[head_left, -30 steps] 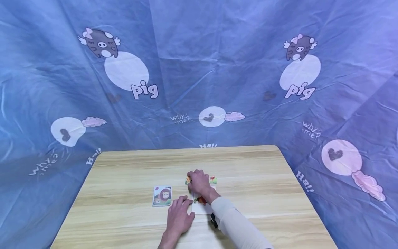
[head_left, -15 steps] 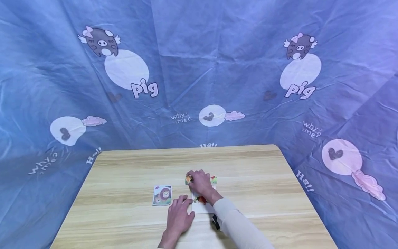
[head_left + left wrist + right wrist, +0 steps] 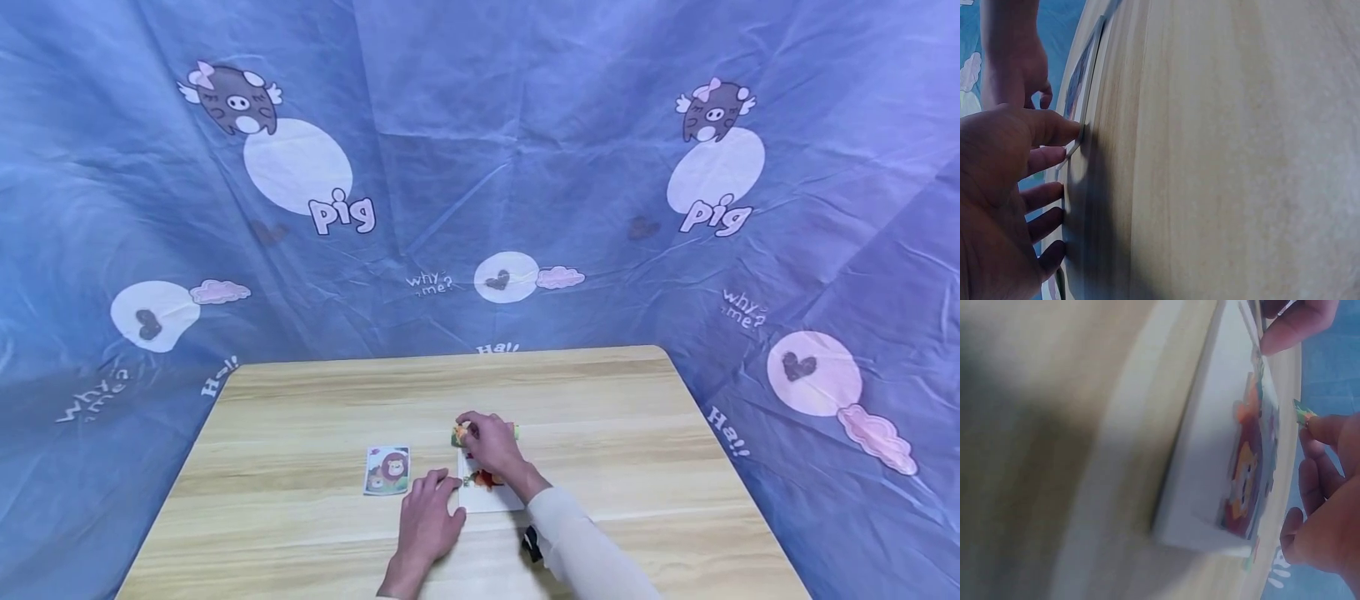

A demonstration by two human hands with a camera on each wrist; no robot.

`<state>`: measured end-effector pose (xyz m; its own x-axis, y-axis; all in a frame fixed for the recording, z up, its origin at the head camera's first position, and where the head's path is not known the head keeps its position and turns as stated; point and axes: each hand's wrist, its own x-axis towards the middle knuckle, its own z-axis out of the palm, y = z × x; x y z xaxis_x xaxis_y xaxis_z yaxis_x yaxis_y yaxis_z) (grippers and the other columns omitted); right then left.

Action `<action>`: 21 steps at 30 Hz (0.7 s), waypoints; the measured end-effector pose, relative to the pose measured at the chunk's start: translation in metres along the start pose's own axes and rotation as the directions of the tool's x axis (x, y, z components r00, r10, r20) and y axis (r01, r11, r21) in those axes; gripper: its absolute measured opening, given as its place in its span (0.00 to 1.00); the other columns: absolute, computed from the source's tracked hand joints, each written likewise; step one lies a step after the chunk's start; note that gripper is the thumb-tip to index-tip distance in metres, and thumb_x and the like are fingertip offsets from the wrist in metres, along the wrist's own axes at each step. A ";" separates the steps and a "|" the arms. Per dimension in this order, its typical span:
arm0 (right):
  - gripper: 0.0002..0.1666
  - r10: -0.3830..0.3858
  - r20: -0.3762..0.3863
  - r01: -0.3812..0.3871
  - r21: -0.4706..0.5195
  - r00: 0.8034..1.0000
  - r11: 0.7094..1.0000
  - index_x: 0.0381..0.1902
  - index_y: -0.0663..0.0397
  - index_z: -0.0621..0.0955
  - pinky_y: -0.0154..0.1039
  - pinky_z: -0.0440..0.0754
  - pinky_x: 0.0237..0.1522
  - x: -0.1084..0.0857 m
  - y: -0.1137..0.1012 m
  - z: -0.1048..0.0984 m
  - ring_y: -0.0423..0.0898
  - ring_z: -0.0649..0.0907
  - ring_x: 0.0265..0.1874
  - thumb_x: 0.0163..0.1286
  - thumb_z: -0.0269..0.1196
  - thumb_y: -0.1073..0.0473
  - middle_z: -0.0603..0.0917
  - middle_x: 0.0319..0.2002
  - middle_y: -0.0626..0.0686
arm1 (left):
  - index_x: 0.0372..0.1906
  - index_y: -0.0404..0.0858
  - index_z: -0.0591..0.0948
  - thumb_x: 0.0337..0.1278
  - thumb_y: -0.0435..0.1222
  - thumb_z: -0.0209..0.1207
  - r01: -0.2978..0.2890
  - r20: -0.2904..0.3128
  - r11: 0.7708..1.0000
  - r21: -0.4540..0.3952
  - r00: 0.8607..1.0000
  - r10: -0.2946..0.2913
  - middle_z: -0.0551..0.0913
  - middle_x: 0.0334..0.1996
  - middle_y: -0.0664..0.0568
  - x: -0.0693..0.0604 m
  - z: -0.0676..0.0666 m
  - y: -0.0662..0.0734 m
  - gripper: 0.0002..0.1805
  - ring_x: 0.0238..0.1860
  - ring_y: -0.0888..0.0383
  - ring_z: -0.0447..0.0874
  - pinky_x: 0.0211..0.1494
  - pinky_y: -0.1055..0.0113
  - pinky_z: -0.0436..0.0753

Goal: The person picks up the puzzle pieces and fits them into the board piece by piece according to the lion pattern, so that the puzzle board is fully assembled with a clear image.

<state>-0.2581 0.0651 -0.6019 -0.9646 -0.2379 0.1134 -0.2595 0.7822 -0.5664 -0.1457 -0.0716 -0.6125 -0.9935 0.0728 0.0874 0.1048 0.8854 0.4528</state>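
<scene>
A white puzzle tray point(image 3: 491, 502) lies flat on the table, with colourful puzzle pieces point(image 3: 486, 478) in it; red, orange and green show. My right hand point(image 3: 489, 443) is over its far part and hides much of it. Between thumb and forefinger it pinches a small puzzle piece point(image 3: 1303, 412) with green and yellow on it, held above the surface in the right wrist view. My left hand point(image 3: 430, 518) rests on the table, fingers loosely extended, with its forefinger and thumb at the tray's left edge. In the left wrist view, the thumb point(image 3: 1063, 129) touches the tray's rim.
A picture card point(image 3: 387, 470) with a lion and a cub lies left of the tray. The light wood table point(image 3: 300, 417) is surrounded by blue cloth point(image 3: 450, 192) printed with pigs. A black object point(image 3: 531, 543) shows by the right sleeve.
My right hand has lifted and turned a little, with the puzzle piece between its fingers at the tray's far side. The left hand stays by the tray's edge. The head view has shifted slightly.
</scene>
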 end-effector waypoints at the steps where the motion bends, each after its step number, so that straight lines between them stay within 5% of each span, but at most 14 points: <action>1: 0.16 0.002 -0.001 -0.002 0.006 1.000 1.000 0.49 0.37 0.82 0.44 0.67 0.41 -0.002 0.000 -0.001 0.42 0.79 0.34 0.62 0.63 0.57 0.82 0.26 0.37 | 0.48 0.48 0.82 0.46 0.43 0.63 0.001 0.000 1.000 0.001 1.000 -0.001 0.77 0.57 0.50 0.000 0.000 0.000 0.19 0.53 0.49 0.74 0.51 0.48 0.75; 10: 0.16 0.002 0.010 -0.003 0.078 1.000 0.997 0.46 0.41 0.84 0.47 0.69 0.41 -0.022 0.001 -0.010 0.37 0.77 0.28 0.59 0.63 0.60 0.81 0.23 0.36 | 0.48 0.49 0.82 0.46 0.44 0.63 -0.001 0.001 1.000 0.011 1.000 0.001 0.77 0.57 0.50 -0.001 -0.005 0.000 0.19 0.53 0.49 0.74 0.50 0.48 0.76; 21: 0.15 -0.005 0.013 0.005 0.039 1.000 0.999 0.43 0.39 0.84 0.41 0.66 0.36 -0.043 0.004 -0.013 0.34 0.76 0.25 0.57 0.65 0.59 0.77 0.18 0.32 | 0.48 0.49 0.82 0.46 0.44 0.63 -0.010 0.002 1.000 0.009 1.000 0.010 0.77 0.57 0.50 -0.001 -0.005 -0.002 0.19 0.53 0.48 0.74 0.50 0.48 0.76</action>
<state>-0.2187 0.0862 -0.5987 -0.9626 -0.2495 0.1055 -0.2619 0.7581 -0.5972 -0.1443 -0.0757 -0.6092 -0.9925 0.0822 0.0902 0.1140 0.8888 0.4439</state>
